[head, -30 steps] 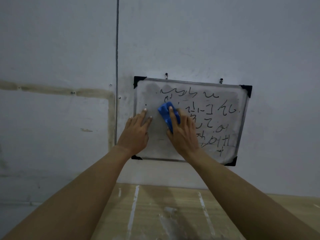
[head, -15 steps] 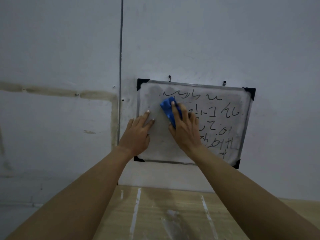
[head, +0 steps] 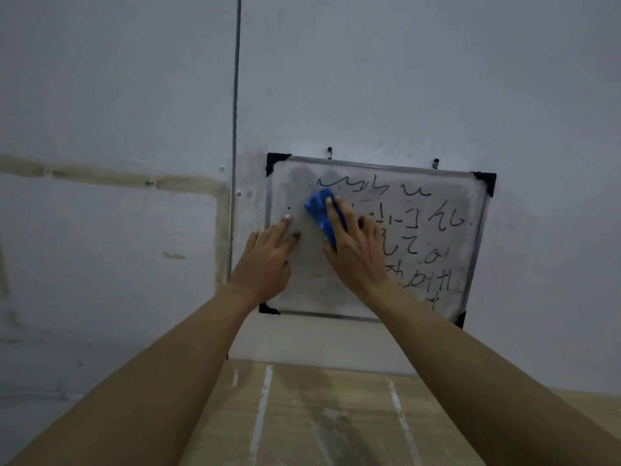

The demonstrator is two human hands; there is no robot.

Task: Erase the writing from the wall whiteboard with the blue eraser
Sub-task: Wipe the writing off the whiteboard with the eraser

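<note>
A small whiteboard with a metal frame and black corner caps hangs on the grey wall. Black handwriting covers its middle and right part; its left part is smudged grey with almost no marks. My right hand presses the blue eraser flat against the board near the upper left, just below the top line of writing. Fingers lie over the eraser's right side and hide it. My left hand rests flat with fingers spread on the board's lower left area.
A vertical metal strip runs down the wall just left of the board. Two hooks hold the board's top edge. A wooden surface with white paint streaks lies below, against the wall.
My right hand has slid the eraser upward and slightly left on the board, up to the top line of writing. My left hand has stayed pressed on the lower left.
</note>
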